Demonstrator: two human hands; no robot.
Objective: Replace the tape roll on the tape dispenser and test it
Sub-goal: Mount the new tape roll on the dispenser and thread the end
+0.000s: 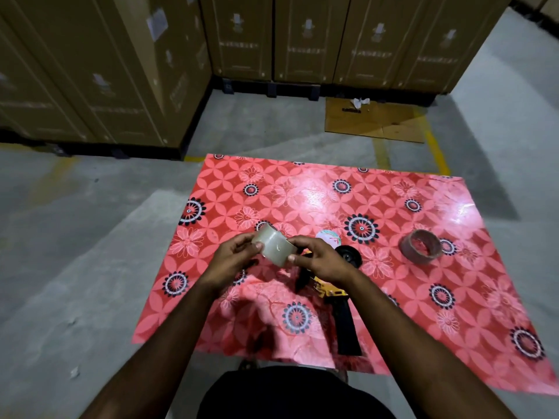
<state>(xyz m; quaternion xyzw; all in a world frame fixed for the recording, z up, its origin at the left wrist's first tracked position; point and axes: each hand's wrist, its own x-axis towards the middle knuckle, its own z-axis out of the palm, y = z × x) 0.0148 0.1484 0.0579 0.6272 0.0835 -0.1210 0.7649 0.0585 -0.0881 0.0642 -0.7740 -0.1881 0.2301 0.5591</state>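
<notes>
Tape roll [274, 247] held above counter [302, 192], my left grip [231, 258] and right grip [320, 261] both pinching it. Tape dispenser [335, 294] lies at 5 o'clock from roll, under right grip, handle toward 6. Spent core [420, 247] at 3 o'clock, well apart.

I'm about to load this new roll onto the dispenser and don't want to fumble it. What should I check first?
1. New tape roll held securely: ok, gripped between left hand and right hand.
2. Old roll removed: ok, an empty cardboard core lies apart on the red mat.
3. Dispenser within reach: ok, lying on the mat under the right hand.
4. Dispenser spindle free: cannot tell, partly hidden by the right hand.
5. Tape's loose end found: cannot tell.
6. Roll winding direction correct: cannot tell.
</notes>
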